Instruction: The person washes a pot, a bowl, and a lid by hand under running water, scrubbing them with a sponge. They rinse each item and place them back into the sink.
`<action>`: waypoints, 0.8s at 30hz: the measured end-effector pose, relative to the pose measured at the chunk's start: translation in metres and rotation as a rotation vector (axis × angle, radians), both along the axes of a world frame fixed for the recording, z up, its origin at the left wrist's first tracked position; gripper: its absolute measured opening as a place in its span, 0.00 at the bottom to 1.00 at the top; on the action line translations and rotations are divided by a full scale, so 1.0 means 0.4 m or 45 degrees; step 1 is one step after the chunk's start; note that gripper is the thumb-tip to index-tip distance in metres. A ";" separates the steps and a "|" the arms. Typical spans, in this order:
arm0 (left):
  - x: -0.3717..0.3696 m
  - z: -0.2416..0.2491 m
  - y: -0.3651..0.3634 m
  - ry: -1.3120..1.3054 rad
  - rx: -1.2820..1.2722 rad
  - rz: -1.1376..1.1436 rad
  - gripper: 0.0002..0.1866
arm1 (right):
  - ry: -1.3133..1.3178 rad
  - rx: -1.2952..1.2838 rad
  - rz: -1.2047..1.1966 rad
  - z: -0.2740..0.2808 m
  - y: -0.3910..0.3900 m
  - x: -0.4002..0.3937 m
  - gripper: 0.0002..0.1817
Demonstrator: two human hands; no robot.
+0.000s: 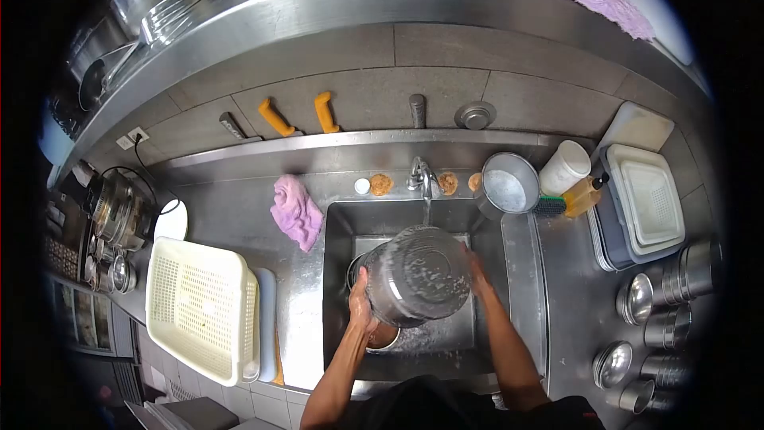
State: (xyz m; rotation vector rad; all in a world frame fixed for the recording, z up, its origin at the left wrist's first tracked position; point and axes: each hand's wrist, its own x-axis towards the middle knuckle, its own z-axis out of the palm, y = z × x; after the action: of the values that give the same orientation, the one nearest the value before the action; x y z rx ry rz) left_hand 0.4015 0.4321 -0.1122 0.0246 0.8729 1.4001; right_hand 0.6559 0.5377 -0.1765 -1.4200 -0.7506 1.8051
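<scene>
A large steel pot (418, 275), tipped so its soapy bottom faces up, is held over the sink (338, 223). My left hand (360, 302) grips its left rim. My right hand (477, 275) presses on its right side, partly hidden behind the pot. The faucet (422, 177) stands just behind the pot. A smaller bowl (383, 338) lies in the basin under my left wrist.
A pink cloth (296, 211) lies left of the sink, a cream perforated tray (204, 306) further left. To the right stand a steel pot (509, 183), a white cup (565, 167), a soap bottle (585, 195), a grey bin (645, 207) and several steel bowls (637, 299).
</scene>
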 end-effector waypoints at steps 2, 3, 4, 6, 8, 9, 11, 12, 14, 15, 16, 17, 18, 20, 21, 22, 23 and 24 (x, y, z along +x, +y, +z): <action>0.028 -0.001 0.032 -0.050 0.012 0.005 0.29 | 0.270 -0.187 -0.249 0.127 -0.086 -0.057 0.34; 0.041 -0.003 0.034 -0.098 0.014 0.005 0.28 | 0.538 -0.386 -0.508 0.252 -0.120 -0.102 0.34; 0.036 -0.083 0.042 0.064 0.020 -0.090 0.25 | 0.534 -0.399 -0.510 0.222 -0.127 -0.096 0.34; 0.023 -0.195 0.034 0.565 0.064 -0.192 0.22 | 0.855 -0.114 -0.405 0.087 -0.134 -0.072 0.33; -0.016 -0.303 0.060 0.637 0.241 -0.166 0.25 | 1.172 0.206 -0.297 -0.040 -0.124 -0.051 0.33; 0.003 -0.115 0.062 0.394 -0.101 -0.178 0.34 | 1.324 0.376 -0.251 -0.068 -0.124 -0.046 0.32; 0.043 -0.013 0.055 0.385 -0.083 -0.157 0.42 | 0.476 -0.094 -0.460 0.310 -0.087 -0.135 0.26; 0.075 -0.034 0.044 0.512 0.071 -0.279 0.42 | 0.608 -0.157 -0.264 0.136 -0.060 -0.154 0.25; 0.108 -0.047 0.037 1.360 0.305 -0.466 0.47 | 0.158 0.301 0.247 -0.054 -0.072 -0.250 0.28; 0.109 -0.184 0.019 1.342 0.201 -0.451 0.48 | -0.299 0.616 0.540 -0.030 -0.098 -0.248 0.30; 0.099 -0.183 0.029 0.986 0.200 -0.402 0.48 | -0.268 0.592 0.454 -0.165 -0.104 -0.311 0.31; 0.077 -0.183 0.019 0.627 0.171 -0.352 0.48 | -0.406 0.553 0.483 -0.020 -0.125 -0.290 0.29; 0.040 -0.192 0.004 0.325 0.095 -0.359 0.44 | -0.440 0.554 0.611 -0.110 -0.137 -0.284 0.28; 0.008 -0.198 0.002 0.089 -0.044 -0.379 0.37 | -0.416 0.465 0.732 -0.193 -0.136 -0.275 0.26; 0.013 -0.199 -0.002 0.148 -0.119 -0.399 0.35 | -0.362 0.360 0.725 -0.160 -0.136 -0.262 0.26; 0.032 -0.205 -0.002 0.237 -0.165 -0.363 0.33 | -0.367 0.272 0.741 -0.100 -0.125 -0.247 0.24; 0.049 -0.214 -0.001 0.323 -0.214 -0.327 0.31 | -0.365 0.275 0.746 -0.082 -0.118 -0.245 0.24; 0.048 -0.228 0.010 0.457 -0.138 -0.379 0.30 | -0.263 0.190 0.635 -0.070 -0.111 -0.242 0.24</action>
State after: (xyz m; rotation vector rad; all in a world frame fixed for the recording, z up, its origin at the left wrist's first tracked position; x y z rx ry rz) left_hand 0.4209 0.4360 -0.2035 0.3189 1.1890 1.0828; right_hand 0.5590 0.4934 -0.2047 -1.4180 -1.4179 1.9250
